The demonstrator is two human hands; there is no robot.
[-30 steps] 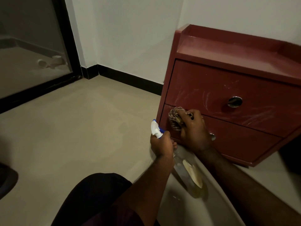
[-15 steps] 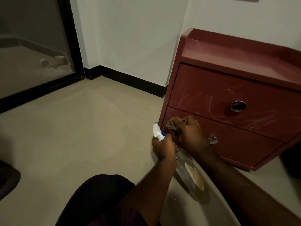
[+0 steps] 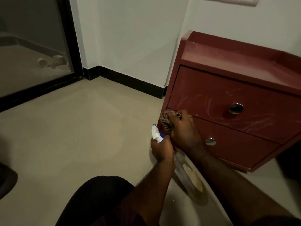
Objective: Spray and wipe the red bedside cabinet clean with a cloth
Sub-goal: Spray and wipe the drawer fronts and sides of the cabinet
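On the tiled floor against the white wall, right of frame: one red bedside cabinet [image 3: 203, 88], two drawers, raised lip round the top, a round metal knob on the upper drawer [image 3: 236, 108] and another on the lower drawer [image 3: 210, 141]. The drawer fronts are smooth and glossy, with whitish smears and streaks across the upper one. Judged rigid and heavy enough to stand firm under wiping pressure, so it needs no steadying grip; the knobs are the only holds. One patterned cloth [image 3: 164, 123], soft and limp, is bunched into a wad at the cabinet's lower left front corner, beside the seam between the drawers. It is best held as it is, balled in the palm. The right hand [image 3: 184, 132] has its fingers curled round this wad and presses it to the wood. One clear plastic spray bottle [image 3: 187, 175] with a white and blue trigger head [image 3: 156, 134] is tilted, with a little yellowish liquid pooled low. It is judged light and possibly slick if wet. The left hand [image 3: 162, 149] is wrapped round its neck just below the trigger, touching the right hand. The bottle's pale label [image 3: 193, 178] shows no legible writing, and no brand is visible anywhere. Beyond lie black skirting [image 3: 130, 82], a dark-framed glass door [image 3: 32, 46] and a wall switch plate [image 3: 228, 0].
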